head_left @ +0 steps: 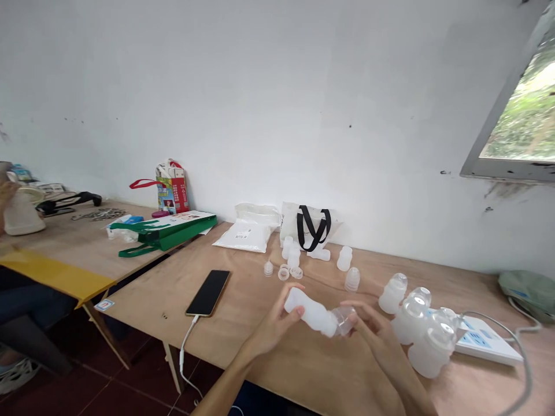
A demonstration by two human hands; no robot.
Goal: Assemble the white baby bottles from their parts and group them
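Both hands meet over the wooden surface [269,346], and between them lies a white plastic bottle [313,314], tipped on its side and held clear of the wood. The left hand [273,326] grips the bottle's base end, thumb pressed on the rounded bottom; the right hand [373,332] closes its fingers around the clear cap [344,319] at the bottle's other end. Taking that bottle as the landmark: just to its right stands a tight cluster of capped bottles [418,326], some touching each other, and behind that cluster lies a flat white device [488,341] with a grey cable [520,346] looping past it. Behind the bottle, towards the wall, a few small bottles [295,254] and loose caps [284,271] are scattered, and further back sits a white bag with black handles [310,228], a flat white packet [245,236] beside it. To the bottle's left a black phone [208,292] lies face up, its white cord dropping off the surface's edge. Far left of the bottle, on a second surface, lie a green bag [167,231] and a colourful gift bag [172,189] standing upright against the wall.
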